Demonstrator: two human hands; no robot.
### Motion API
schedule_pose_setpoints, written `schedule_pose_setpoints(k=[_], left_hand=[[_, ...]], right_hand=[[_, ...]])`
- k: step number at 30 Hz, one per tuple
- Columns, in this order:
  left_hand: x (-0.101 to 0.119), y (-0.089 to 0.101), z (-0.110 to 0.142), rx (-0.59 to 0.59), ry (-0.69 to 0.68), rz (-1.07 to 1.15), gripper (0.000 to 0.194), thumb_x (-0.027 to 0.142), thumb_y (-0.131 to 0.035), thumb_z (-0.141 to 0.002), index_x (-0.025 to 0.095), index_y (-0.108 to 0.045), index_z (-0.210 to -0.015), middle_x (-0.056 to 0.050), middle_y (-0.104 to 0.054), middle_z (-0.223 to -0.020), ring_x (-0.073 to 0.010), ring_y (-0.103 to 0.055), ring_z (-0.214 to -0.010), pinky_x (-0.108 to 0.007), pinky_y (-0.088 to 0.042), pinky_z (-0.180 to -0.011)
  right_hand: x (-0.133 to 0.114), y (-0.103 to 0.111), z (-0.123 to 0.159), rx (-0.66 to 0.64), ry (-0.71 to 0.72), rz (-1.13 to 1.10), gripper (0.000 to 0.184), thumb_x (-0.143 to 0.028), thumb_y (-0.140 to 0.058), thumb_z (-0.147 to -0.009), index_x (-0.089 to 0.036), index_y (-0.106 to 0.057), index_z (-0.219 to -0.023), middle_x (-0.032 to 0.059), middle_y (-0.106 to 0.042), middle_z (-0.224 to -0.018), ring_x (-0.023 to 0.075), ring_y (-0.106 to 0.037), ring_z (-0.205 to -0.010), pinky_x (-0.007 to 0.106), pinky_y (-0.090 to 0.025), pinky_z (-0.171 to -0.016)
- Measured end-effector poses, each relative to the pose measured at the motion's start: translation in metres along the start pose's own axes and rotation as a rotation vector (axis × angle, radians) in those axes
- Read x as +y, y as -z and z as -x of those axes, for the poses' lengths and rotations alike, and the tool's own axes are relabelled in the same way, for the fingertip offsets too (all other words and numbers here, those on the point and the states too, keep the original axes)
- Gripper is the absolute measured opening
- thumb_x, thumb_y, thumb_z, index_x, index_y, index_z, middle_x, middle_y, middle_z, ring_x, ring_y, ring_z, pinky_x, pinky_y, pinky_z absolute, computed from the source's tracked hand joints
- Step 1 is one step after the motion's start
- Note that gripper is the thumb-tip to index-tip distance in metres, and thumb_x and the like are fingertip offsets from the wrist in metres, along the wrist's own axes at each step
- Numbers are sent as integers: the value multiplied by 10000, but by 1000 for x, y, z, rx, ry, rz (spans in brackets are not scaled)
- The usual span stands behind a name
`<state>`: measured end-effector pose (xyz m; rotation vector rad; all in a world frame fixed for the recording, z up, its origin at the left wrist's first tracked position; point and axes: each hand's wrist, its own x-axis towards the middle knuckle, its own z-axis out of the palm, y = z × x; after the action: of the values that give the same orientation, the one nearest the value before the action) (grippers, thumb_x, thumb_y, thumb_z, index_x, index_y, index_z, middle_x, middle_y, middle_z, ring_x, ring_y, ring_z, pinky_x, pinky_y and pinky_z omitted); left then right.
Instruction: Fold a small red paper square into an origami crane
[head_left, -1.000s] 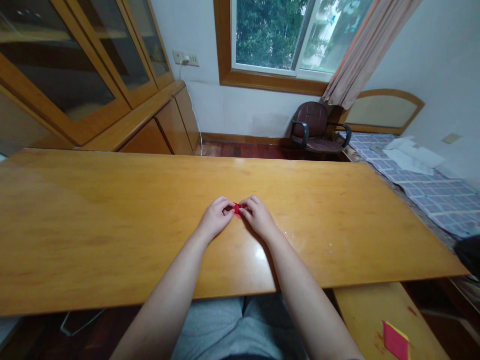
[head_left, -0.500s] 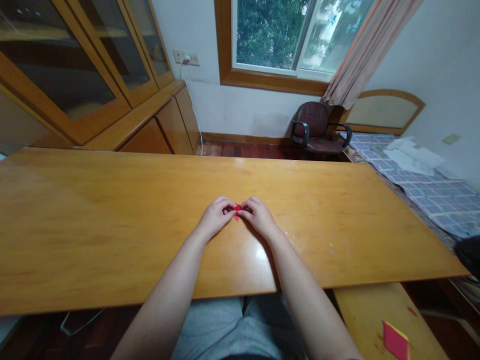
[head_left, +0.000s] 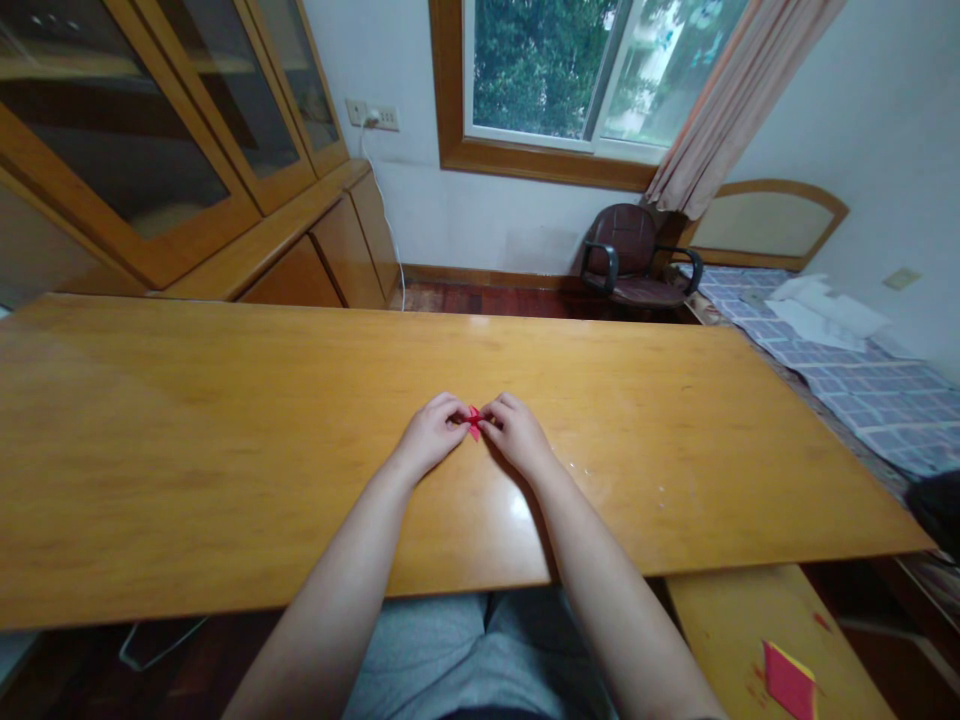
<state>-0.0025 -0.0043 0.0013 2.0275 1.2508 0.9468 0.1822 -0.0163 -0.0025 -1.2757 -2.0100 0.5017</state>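
Observation:
A small piece of folded red paper [head_left: 474,432] is pinched between my two hands, just above or on the wooden table [head_left: 225,430]. My left hand [head_left: 436,432] grips its left side, thumb and fingers pressed together. On the other side, my right hand [head_left: 514,430] holds the paper's right part in the same kind of pinch. Pointed red tips show above and below the fingertips; the rest of the paper is covered by my fingers. Both forearms come in from the near edge of the table.
At lower right, a red and yellow paper stack [head_left: 790,682] lies on a wooden bench [head_left: 720,620]. Beyond the table stand a brown armchair [head_left: 630,250] and, to the left, a glass-doored cabinet [head_left: 292,270]. A bed with a checked cover [head_left: 847,390] is at right.
The red paper has shifted slightly in shape between my fingertips, with less of its middle showing. Both hands stay in nearly the same place.

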Motion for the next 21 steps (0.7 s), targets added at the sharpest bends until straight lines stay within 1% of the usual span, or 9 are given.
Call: schedule_pose_setpoints(k=[3,7,11,14,18,21], left_hand=[[1,-1,1,-9,-21,-7,119,125,-577,-781,186,-678,-800,-30,-618,-856,-158,-604,-800,-274,-497,-726],[0,-2,3,-30,-44,-19,122,131,-571,-800,196,-673,-815,-18,-608,-858,-141,-597,-757,-265,-498,-715],[-2,-3,3,-28,-56,-54,118,135,-572,-806,199,-672,-811,-18,-602,-854,-139,-590,-750,-263,-492,-715],[0,-2,3,-30,-54,-55,109,140,-576,-806,194,-670,-806,-19,-600,-854,-137,-590,-746,-262,-491,-717],[5,0,3,-49,-40,-64,97,165,-586,-805,188,-677,-829,-16,-600,-841,-137,-583,-724,-262,-492,-702],[8,1,3,-46,-29,-83,176,103,-557,-775,185,-671,-879,-15,-614,-844,-143,-582,-729,-269,-496,-709]], right_hand=[[2,-1,0,25,1,-18,100,-113,-647,-846,-205,-680,-869,29,-568,-872,164,-571,-824,276,-465,-762],[5,-3,0,54,5,-43,150,-83,-615,-839,-210,-682,-883,33,-557,-897,164,-570,-834,275,-477,-766],[2,0,2,38,59,-90,204,-67,-582,-834,-218,-685,-924,41,-545,-955,166,-566,-894,281,-484,-809],[-1,2,4,21,77,-125,202,-86,-586,-828,-214,-678,-954,43,-537,-973,161,-563,-882,282,-489,-810],[-2,2,4,21,68,-141,154,-106,-603,-807,-203,-657,-914,36,-528,-947,157,-553,-831,284,-493,-773],[-1,2,3,30,59,-147,173,-66,-587,-774,-195,-643,-875,33,-522,-925,160,-550,-820,283,-490,-751]])
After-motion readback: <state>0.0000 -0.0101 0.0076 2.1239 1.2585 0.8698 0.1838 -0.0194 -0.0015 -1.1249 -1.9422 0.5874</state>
